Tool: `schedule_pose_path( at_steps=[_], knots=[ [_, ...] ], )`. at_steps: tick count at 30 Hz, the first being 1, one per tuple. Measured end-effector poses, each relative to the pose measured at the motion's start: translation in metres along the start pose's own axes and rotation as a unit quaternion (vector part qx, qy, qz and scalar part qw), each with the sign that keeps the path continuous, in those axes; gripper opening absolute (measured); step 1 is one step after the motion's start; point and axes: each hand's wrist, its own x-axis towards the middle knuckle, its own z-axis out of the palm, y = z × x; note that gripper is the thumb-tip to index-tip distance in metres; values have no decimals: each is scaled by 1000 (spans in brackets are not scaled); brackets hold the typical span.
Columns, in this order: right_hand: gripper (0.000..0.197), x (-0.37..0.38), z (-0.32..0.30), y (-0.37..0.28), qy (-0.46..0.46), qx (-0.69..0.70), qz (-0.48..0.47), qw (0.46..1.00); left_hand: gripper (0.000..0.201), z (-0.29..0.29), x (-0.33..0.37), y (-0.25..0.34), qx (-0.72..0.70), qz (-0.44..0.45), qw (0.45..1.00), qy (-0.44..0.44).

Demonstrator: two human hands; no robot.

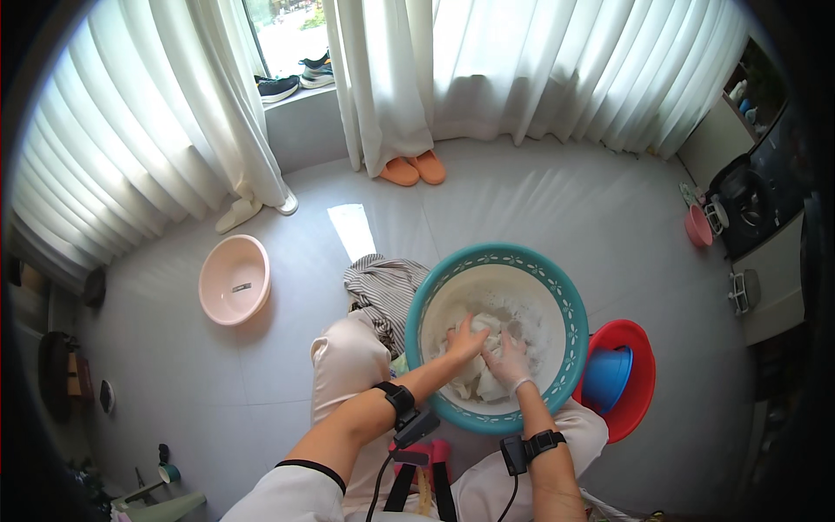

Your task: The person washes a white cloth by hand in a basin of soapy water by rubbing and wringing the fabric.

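Observation:
A wet white cloth [489, 329] lies in sudsy water inside a large basin with a teal, cut-out rim [569, 339] and a white inside. My left hand [467, 341] reaches in from the lower left, its fingers bent into the cloth. Beside it, my right hand [510, 360] grips the same cloth; a whitish film, suds or a thin glove, covers it to the wrist. Water and fabric partly hide the fingertips of both hands. The basin stands in front of me, between and beyond my knees.
Left of the basin lies a heap of striped cloth [390, 291]. A pink basin [263, 287] stands farther left. At the right, a red basin [642, 383] holds a blue one [605, 379]. Orange slippers [400, 171] sit by the white curtains [383, 87]; a dark front-loading machine [750, 202] stands far right.

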Motion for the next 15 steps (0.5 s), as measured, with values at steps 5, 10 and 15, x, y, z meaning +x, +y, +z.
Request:
schedule_pose_path(
  at_steps=[5, 10, 15],
  knots=[
    [36, -4, -17, -45, -128, 531, 19, 838, 60, -4, 14, -15, -385, -103, 913, -87],
    [18, -31, -64, -77, 174, 360, -196, 896, 38, -15, 0, -8, -564, -113, 765, -289],
    [22, 2, -64, -38, 155, 216, -101, 959, 37, -9, -34, 20, -485, -134, 834, -227]
  ],
)
